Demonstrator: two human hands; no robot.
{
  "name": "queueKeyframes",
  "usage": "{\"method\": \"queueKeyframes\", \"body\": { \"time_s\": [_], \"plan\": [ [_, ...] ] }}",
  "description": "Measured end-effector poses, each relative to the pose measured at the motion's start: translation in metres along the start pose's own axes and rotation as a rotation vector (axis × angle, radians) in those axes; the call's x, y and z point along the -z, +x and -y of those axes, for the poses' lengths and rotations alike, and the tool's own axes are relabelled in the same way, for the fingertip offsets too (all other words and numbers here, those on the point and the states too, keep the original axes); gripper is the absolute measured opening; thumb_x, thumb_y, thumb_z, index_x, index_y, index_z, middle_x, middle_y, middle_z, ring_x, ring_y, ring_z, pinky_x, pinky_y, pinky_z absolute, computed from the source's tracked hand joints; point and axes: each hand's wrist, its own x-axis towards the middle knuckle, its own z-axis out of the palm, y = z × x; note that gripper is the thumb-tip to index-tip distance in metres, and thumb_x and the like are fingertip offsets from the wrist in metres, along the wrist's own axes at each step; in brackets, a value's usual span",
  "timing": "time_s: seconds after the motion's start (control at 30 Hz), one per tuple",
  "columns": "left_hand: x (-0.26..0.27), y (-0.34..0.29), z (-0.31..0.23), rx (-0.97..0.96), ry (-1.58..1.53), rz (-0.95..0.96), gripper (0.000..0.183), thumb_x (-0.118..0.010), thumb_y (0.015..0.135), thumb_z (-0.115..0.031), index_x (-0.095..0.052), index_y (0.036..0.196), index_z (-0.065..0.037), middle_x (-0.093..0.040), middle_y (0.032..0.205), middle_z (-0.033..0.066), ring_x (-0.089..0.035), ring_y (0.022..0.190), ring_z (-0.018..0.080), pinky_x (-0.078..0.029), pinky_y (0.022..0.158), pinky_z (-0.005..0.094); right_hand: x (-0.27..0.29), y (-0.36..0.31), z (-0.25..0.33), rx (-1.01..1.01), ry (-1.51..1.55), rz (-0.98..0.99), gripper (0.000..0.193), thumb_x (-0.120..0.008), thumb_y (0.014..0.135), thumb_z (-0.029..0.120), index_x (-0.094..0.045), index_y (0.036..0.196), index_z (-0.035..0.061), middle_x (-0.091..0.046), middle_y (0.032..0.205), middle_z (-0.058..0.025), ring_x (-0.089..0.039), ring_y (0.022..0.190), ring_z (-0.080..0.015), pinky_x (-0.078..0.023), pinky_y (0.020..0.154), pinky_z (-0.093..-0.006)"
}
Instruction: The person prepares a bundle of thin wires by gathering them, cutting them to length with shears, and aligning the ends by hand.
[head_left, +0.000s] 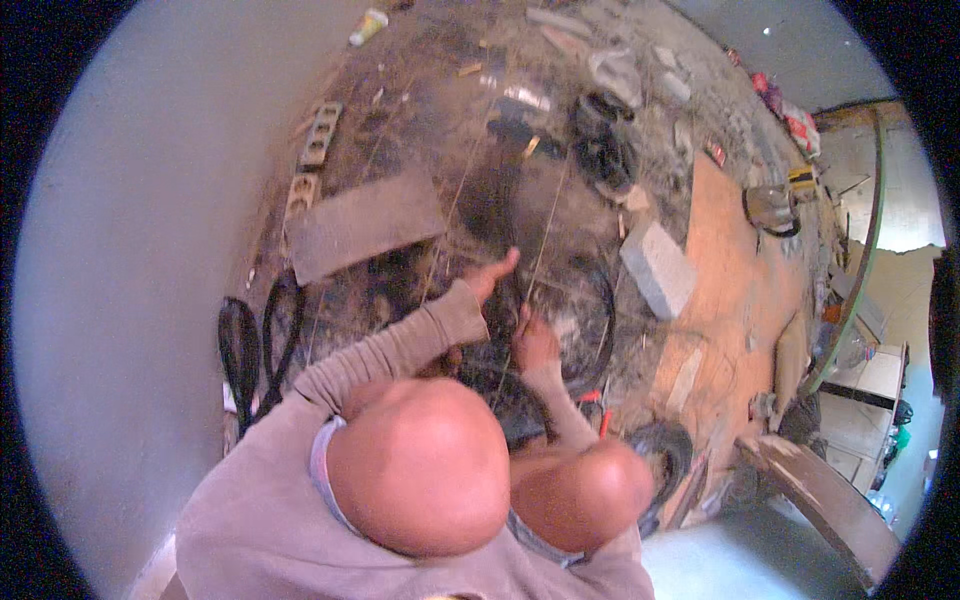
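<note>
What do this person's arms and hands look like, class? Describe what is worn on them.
Both the left hand and the right hand are ungloved. The left sleeve is long, greyish-beige and plain, with bunched folds along the forearm. The right sleeve is similarly coloured. No printed markings can be made out on either.

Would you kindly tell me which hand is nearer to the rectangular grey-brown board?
Left. The left hand is a little right of and below the right end of the rectangular grey-brown board in the picture; the right hand is farther right and lower.
</note>
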Motion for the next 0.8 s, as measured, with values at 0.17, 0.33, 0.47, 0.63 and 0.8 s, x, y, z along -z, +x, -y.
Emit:
{"method": "queueKeyframes", "body": {
  "time_s": [0.17,0.33,0.47,0.63,0.8],
  "plan": [
    [-0.027,0.038,-0.021,-0.168,0.269,-0.305,0.041,-0.068,0.085,-0.048,-0.057,0.078,-0.009,-0.053,0.061,0.0011,-0.050,0.049,0.0185,-0.044,0.047,0.0359,0.004,-0.032,0.019,-0.152,-0.037,0.020,0.035,-0.037,0.101,0.038,-0.048,0.093,0.0059,-0.061,0.062,-0.0227,-0.061,0.059,-0.0474,-0.048,0.053,-0.0558],
    [-0.057,0.038,-0.057,-0.315,0.168,-0.401,0.045,-0.060,0.088,-0.056,-0.050,0.073,-0.015,-0.038,0.055,-0.0030,-0.039,0.044,0.0141,-0.034,0.041,0.0311,0.016,-0.036,0.011,-0.242,0.033,0.062,0.034,-0.040,0.101,0.037,-0.047,0.092,0.0049,-0.063,0.067,-0.0235,-0.061,0.061,-0.0455,-0.048,0.056,-0.0555],
    [-0.078,0.035,-0.062,-0.164,0.206,-0.246,0.052,-0.055,0.090,-0.060,-0.041,0.064,-0.017,-0.028,0.052,-0.0037,-0.030,0.040,0.0130,-0.027,0.039,0.0300,-0.003,-0.043,-0.023,-0.196,0.651,0.223,0.029,-0.045,0.101,0.034,-0.050,0.098,0.0051,-0.062,0.073,-0.0162,-0.064,0.062,-0.0287,-0.050,0.053,-0.0387],
    [-0.061,0.023,-0.071,0.091,-0.074,0.549,0.057,-0.048,0.094,-0.057,-0.031,0.056,-0.018,-0.020,0.046,-0.0046,-0.021,0.036,0.0113,-0.019,0.037,0.0290,0.025,-0.042,0.013,-0.443,1.580,0.539,0.035,-0.046,0.100,0.041,-0.050,0.093,0.0076,-0.056,0.073,-0.0050,-0.056,0.055,-0.0174,-0.046,0.051,-0.0288],
    [-0.071,0.029,-0.074,0.088,0.010,0.380,0.057,-0.043,0.097,-0.053,-0.031,0.053,-0.019,-0.024,0.044,-0.0045,-0.022,0.035,0.0112,-0.018,0.037,0.0299,0.012,-0.045,-0.004,-0.499,1.426,0.582,0.038,-0.040,0.102,0.043,-0.051,0.091,0.0087,-0.049,0.065,-0.0018,-0.048,0.049,-0.0159,-0.042,0.048,-0.0312]
  ]
}}
